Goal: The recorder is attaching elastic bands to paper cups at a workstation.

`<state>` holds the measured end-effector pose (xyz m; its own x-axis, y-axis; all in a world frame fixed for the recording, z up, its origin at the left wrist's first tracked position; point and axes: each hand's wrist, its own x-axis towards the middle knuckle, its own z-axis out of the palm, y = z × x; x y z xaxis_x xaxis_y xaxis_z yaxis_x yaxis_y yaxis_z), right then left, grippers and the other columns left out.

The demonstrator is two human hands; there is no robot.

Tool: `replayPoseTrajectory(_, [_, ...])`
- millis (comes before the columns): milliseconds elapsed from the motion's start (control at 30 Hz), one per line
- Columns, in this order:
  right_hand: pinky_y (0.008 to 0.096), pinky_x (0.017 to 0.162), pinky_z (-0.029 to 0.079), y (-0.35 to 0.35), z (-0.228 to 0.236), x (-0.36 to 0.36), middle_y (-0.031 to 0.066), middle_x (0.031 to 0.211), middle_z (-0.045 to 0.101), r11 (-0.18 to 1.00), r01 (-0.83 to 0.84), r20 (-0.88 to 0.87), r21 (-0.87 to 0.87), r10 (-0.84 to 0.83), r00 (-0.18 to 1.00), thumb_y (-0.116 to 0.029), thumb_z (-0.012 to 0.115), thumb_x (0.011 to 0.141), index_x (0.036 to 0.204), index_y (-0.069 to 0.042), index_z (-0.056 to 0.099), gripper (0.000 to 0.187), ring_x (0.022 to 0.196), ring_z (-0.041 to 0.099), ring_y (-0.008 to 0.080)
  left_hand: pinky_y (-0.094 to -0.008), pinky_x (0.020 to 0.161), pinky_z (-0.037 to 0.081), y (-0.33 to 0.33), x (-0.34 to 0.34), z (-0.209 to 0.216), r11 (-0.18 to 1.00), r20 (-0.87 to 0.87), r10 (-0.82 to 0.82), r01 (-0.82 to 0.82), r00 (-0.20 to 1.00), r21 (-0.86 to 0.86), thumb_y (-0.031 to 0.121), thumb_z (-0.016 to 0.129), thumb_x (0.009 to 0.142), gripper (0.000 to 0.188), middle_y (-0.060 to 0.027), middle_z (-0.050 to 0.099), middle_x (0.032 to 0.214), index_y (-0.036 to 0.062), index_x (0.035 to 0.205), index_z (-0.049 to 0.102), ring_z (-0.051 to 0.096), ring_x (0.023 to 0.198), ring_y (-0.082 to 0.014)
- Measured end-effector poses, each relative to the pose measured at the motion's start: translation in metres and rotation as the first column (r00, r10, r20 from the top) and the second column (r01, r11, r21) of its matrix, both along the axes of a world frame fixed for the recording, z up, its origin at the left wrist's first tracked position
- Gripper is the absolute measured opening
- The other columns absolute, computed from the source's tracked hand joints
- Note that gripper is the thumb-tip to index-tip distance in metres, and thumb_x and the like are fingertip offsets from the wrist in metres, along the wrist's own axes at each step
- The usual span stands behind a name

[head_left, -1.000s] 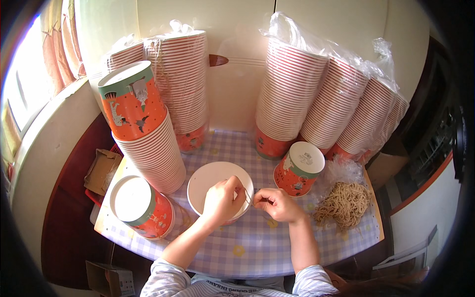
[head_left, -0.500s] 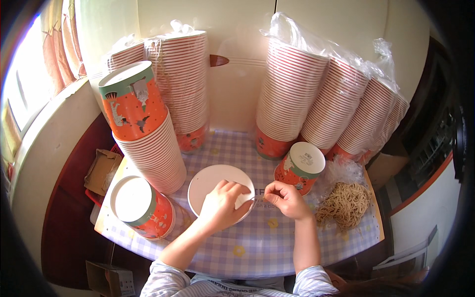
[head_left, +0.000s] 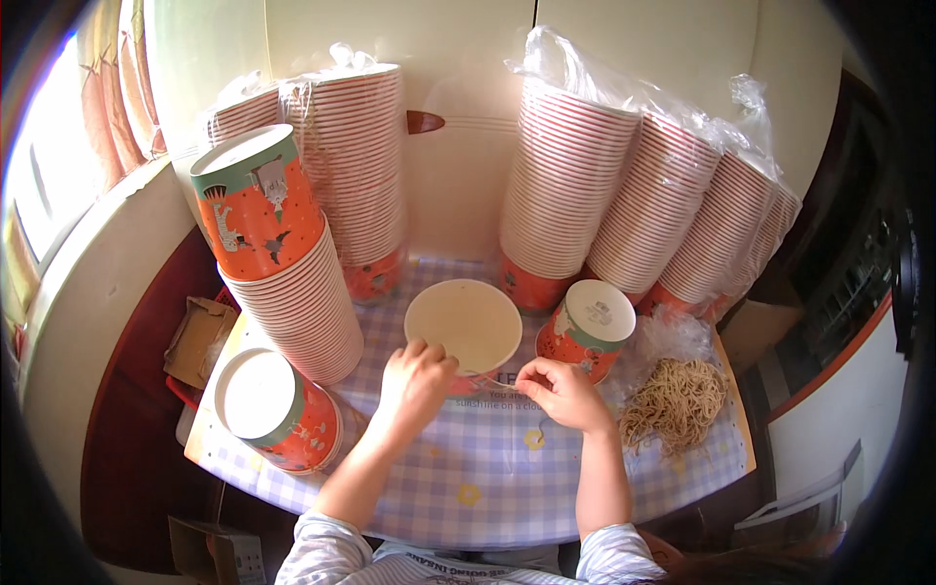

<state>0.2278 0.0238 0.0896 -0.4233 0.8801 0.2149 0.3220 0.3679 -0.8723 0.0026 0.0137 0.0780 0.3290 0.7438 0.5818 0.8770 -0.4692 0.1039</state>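
Note:
An orange paper cup closed with a round white lid [head_left: 463,322] stands at the middle of the checkered tablecloth [head_left: 468,478]. My left hand [head_left: 414,378] grips the cup's near left side just under the lid's rim. My right hand [head_left: 567,393] holds the near right side, with its fingertips pinched against the cup wall. The cup's body is mostly hidden behind both hands. A second lidded orange cup [head_left: 588,329] stands just right of it, close to my right hand.
Tall stacks of orange-and-white cups [head_left: 575,185] wrapped in clear plastic line the back wall. A leaning stack [head_left: 283,263] and a lidded cup on its side [head_left: 278,409] sit at the left. A heap of dry noodles [head_left: 678,402] lies at the right. A cardboard box [head_left: 200,336] sits beyond the left edge.
My hands were on top of the lid. They have slid down to the cup's sides, and the lidded cup has shifted away from me, leaving the lid uncovered.

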Motion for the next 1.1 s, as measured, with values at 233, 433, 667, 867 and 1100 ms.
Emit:
replayPoseTrajectory(233, [0.0327,0.060,0.048,0.021,-0.040,-0.025,0.0125,0.079,0.066,0.998,0.003,0.242,0.057,-0.017,0.970,-0.016,0.061,0.079,0.088,-0.001,0.061,0.017,0.070,0.064,0.0255,-0.0382,0.061,0.047,0.024,0.000,-0.028,0.975,0.279,0.214,-0.223,0.936,-0.001,0.013,0.065,0.068,0.009,-0.0056,0.058,0.075,0.0090,0.075,0.063,0.058,0.073,-0.0254])
replayPoseTrajectory(433, [0.0265,0.060,0.046,0.047,-0.096,-0.032,0.0071,0.080,0.066,0.927,-0.091,0.088,-0.364,0.132,0.987,-0.017,0.061,0.082,0.092,-0.002,0.063,0.018,0.067,0.060,0.0126,-0.0404,0.063,0.050,0.025,-0.003,-0.036,0.770,0.070,0.197,-0.110,0.978,-0.629,0.034,0.062,0.073,0.031,-0.0153,0.064,0.075,0.0051,0.083,0.064,0.063,0.073,-0.0315])
replayPoseTrajectory(667, [0.0198,0.064,0.044,0.045,-0.121,-0.046,0.0018,0.087,0.064,0.751,-0.227,-0.184,-0.620,0.143,0.973,-0.017,0.062,0.084,0.093,-0.006,0.063,0.014,0.077,0.059,0.0079,-0.0281,0.066,0.050,0.014,0.002,-0.106,0.677,0.794,0.271,0.479,0.544,-0.559,0.020,0.066,0.078,0.028,-0.0102,0.066,0.080,-0.0013,0.095,0.063,0.064,0.075,-0.0171])
replayPoseTrajectory(867, [0.0205,0.060,0.043,0.042,-0.115,-0.045,0.0019,0.081,0.064,0.756,-0.289,-0.194,-0.588,0.214,0.957,-0.014,0.063,0.082,0.089,-0.005,0.063,0.010,0.069,0.057,0.0076,-0.0251,0.072,0.048,-0.002,0.008,-0.115,0.642,0.891,0.435,0.650,0.128,-0.407,0.009,0.063,0.082,0.018,-0.0085,0.064,0.085,-0.0054,0.093,0.061,0.060,0.076,-0.0129])
replayPoseTrajectory(1100, [0.0220,0.064,0.045,0.037,-0.111,-0.049,0.0021,0.080,0.064,0.751,-0.442,-0.249,-0.491,0.366,0.897,-0.007,0.063,0.080,0.085,-0.003,0.063,0.006,0.071,0.057,0.0078,-0.0267,0.070,0.047,-0.007,0.007,-0.108,0.686,0.932,0.352,0.654,0.085,-0.319,0.009,0.062,0.082,0.015,-0.0104,0.064,0.083,-0.0050,0.089,0.061,0.059,0.074,-0.0149])
